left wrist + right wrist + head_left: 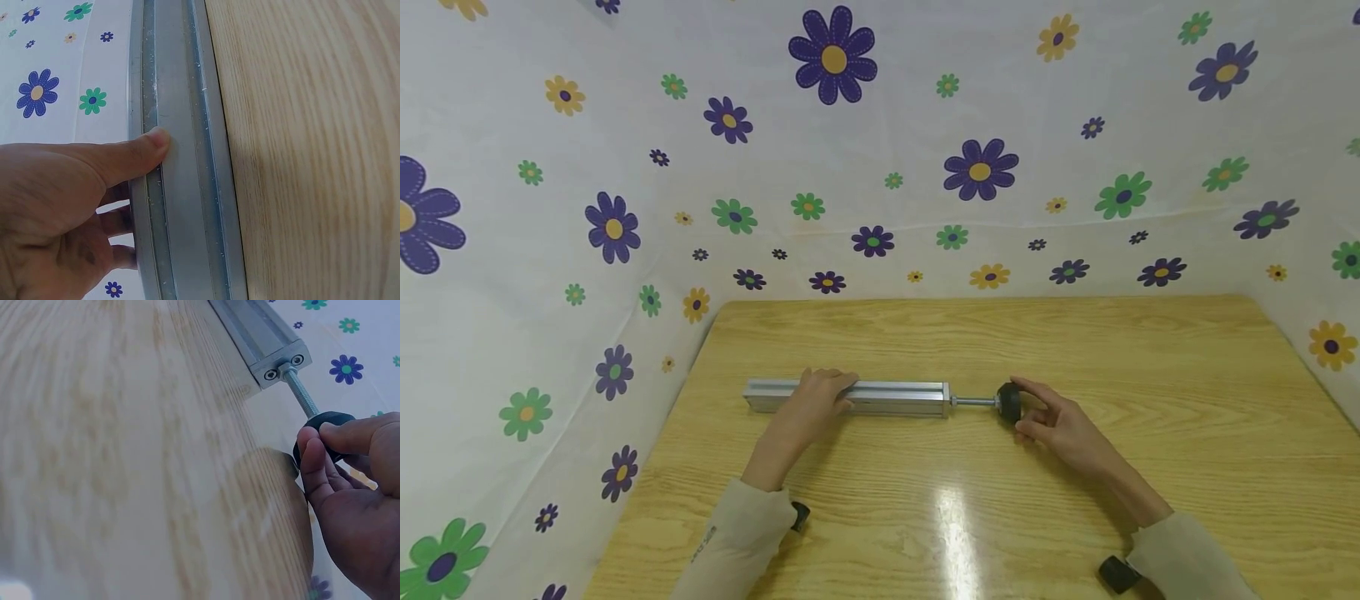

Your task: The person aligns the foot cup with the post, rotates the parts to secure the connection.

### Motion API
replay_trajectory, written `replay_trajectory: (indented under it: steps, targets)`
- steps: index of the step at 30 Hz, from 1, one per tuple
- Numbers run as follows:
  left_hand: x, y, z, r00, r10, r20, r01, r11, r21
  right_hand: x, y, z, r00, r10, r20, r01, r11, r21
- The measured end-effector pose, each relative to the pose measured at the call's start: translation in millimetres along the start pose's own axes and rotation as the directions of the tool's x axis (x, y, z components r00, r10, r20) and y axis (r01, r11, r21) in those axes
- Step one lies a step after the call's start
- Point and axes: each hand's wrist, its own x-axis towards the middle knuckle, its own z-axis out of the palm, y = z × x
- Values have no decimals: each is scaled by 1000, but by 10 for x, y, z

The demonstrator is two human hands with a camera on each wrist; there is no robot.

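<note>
An aluminium profile (895,398) with grooves along its length lies crosswise on the table. From the end plate at its right end a threaded rod (976,402) sticks out, tipped with a round black foot (1010,402). My left hand (811,404) grips the profile left of its middle; in the left wrist view the thumb presses one grooved face while the fingers go behind. My right hand (1070,433) pinches the black foot between thumb and fingers, and the right wrist view shows the fingertips curled round its rim. Two bolts show on the end plate (284,365).
The wood-grain table (865,517) is bounded at the back and sides by white cloth (880,150) with printed flowers. Dark camera mounts (1118,574) sit at both wrists, low over the table.
</note>
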Motion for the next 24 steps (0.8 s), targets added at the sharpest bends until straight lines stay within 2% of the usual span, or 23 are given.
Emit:
replay_trajectory:
  steps: [10,16,24]
  targets:
    - [1,13,-8,1000,-17,11,17,1000,-8,13,-18,-12,1000,-24,11,23,998,55]
    - [-11,17,-5,999,-33,23,34,999,-10,1,-24,-14,1000,-6,27,5,998,56]
    - [2,13,2,999,-40,20,40,999,-8,6,-20,-30,998,-41,40,39,999,33]
